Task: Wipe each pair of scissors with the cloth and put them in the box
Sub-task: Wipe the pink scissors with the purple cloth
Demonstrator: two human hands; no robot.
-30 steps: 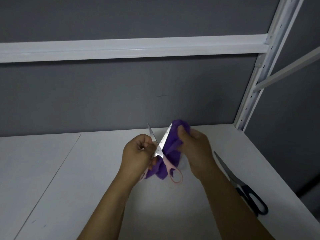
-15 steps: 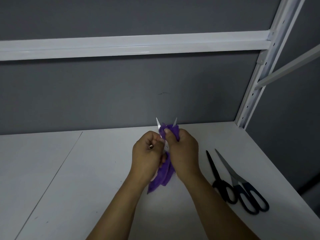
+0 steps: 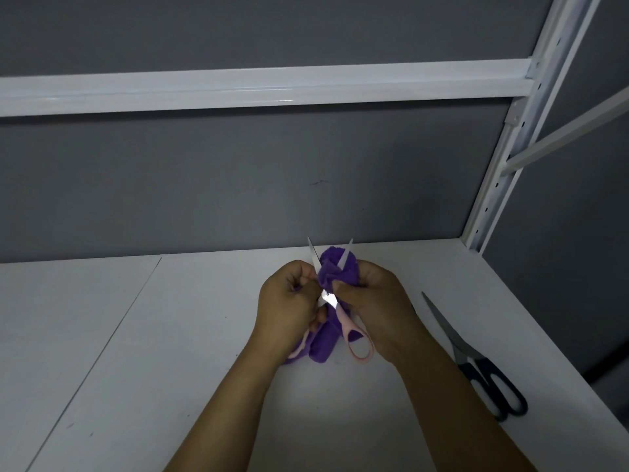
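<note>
- You're over the white shelf (image 3: 153, 352). No box shows in this view.
- Your left hand (image 3: 289, 301) is curled tight on the pink scissors (image 3: 343, 323), holding them above the shelf with the blades splayed in a V.
- Your right hand (image 3: 377, 301) pinches the purple cloth (image 3: 332, 267) around the right blade.
- The black scissors (image 3: 464, 352) lie flat to your right, not yet wiped by the look of it.
- My advice: draw the cloth from pivot to tip, with your fingers behind the edge, then do the other blade.
</note>
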